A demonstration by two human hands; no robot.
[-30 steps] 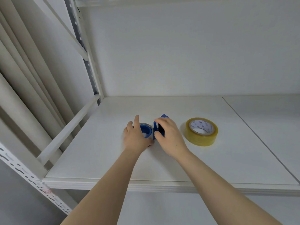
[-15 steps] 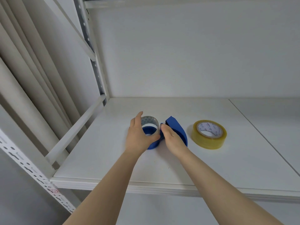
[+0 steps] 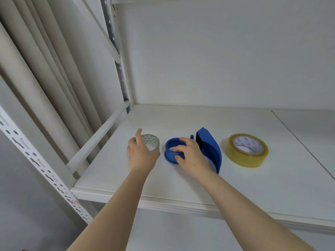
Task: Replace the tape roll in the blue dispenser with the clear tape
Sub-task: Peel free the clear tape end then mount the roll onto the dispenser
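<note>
On the white shelf (image 3: 181, 182) my left hand (image 3: 143, 154) grips a small, nearly used-up transparent tape roll (image 3: 151, 142), thumb on its right side, index finger raised. Just right of it my right hand (image 3: 190, 154) holds the blue ring-shaped hub (image 3: 170, 147) of the dispenser, fingers hooked over its rim. The roll and the hub stand apart, side by side. The blue dispenser shell (image 3: 211, 147) stands on edge behind my right hand, partly hidden by it. A fuller, yellowish clear tape roll (image 3: 246, 150) lies flat further right, untouched.
A white back wall closes the shelf behind. A slanted rail (image 3: 101, 138) and a perforated metal upright (image 3: 119, 66) border the left side. A seam (image 3: 299, 140) divides the shelf board at the right. Pale curtains hang at far left.
The small transparent roll has come off the blue hub and moved left in my left hand. My right hand shifted from the dispenser shell onto the hub.
</note>
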